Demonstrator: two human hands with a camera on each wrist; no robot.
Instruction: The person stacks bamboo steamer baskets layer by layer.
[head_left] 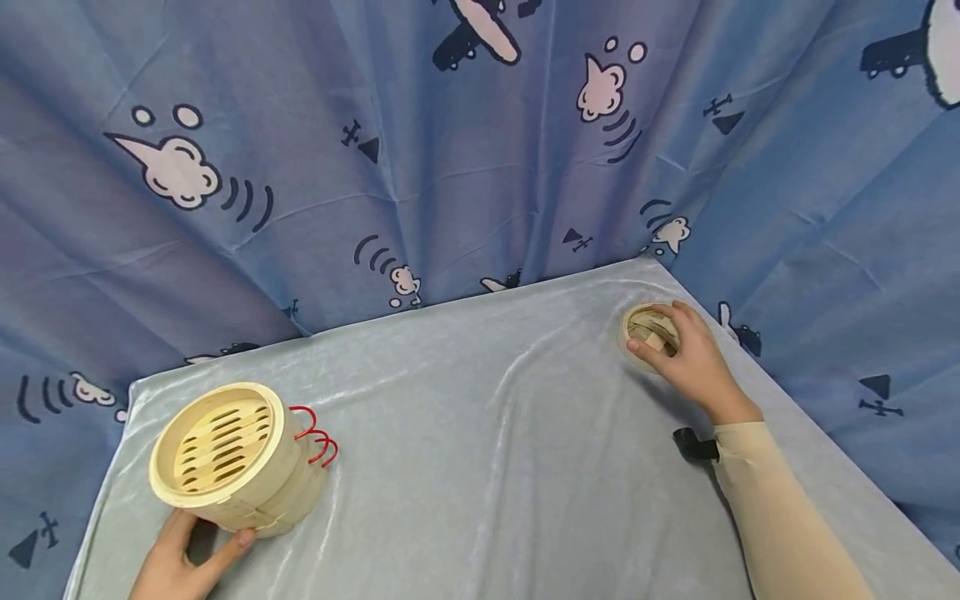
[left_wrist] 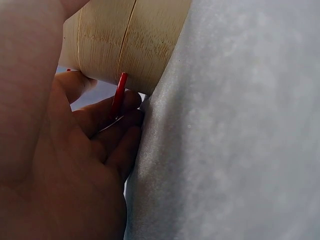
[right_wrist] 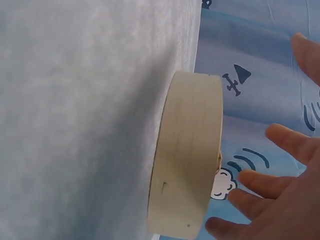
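Observation:
A stacked bamboo steamer [head_left: 288,487] stands at the left of the cloth-covered table, its slatted round top facing up and red loops at its side. My left hand [head_left: 176,558] rests against its near lower side, thumb and fingers spread apart. In the left wrist view, the loosely bent fingers [left_wrist: 112,140] lie by the steamer wall [left_wrist: 127,42], next to a red loop [left_wrist: 119,95]. At the far right lies a small round bamboo piece [head_left: 635,315] with a woven inside. My right hand [head_left: 697,354] hovers over it, fingers spread; the right wrist view shows them beside its pale rim [right_wrist: 187,155].
A grey velvety cloth [head_left: 465,450] covers the table, with soft folds across it. Blue patterned curtains [head_left: 315,208] hang along the back and right edges. A black strap piece [head_left: 693,446] sticks out at the right sleeve's cuff.

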